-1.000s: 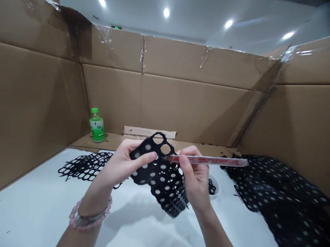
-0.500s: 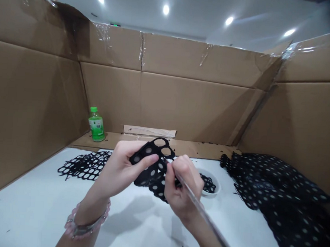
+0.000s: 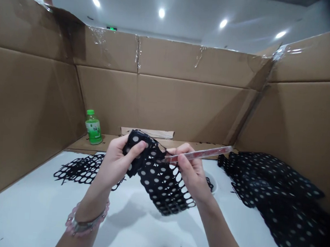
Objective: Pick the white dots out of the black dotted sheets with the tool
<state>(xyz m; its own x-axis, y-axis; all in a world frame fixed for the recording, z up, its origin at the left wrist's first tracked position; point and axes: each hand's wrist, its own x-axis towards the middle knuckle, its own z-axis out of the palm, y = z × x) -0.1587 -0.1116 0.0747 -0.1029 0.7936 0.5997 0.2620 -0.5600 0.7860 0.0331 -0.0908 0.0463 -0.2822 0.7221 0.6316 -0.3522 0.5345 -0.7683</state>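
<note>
My left hand (image 3: pixel 119 160) is closed on a folded black mesh piece with pale dots (image 3: pixel 151 163), its thumb pressed on top. The piece hangs down between my hands in an open lattice of round holes. My right hand (image 3: pixel 191 170) pinches a slim, straight tool with a clear, reddish handle (image 3: pixel 208 152), which points to the upper right. The tool's front end is at the mesh; its tip is too small to make out. Behind my right hand, a white bowl (image 3: pixel 216 187) is partly hidden, with black scraps in it.
A heap of black holed netting (image 3: pixel 81 168) lies left on the white table (image 3: pixel 28 212). More dotted black material (image 3: pixel 278 190) spreads along the right. A green bottle (image 3: pixel 93 128) stands at the back left. Cardboard walls (image 3: pixel 188 106) close in the back and both sides.
The tool has swung from pointing down toward me to pointing up right. My right hand has turned and moved slightly right, and more of the mesh hangs in view below my hands.
</note>
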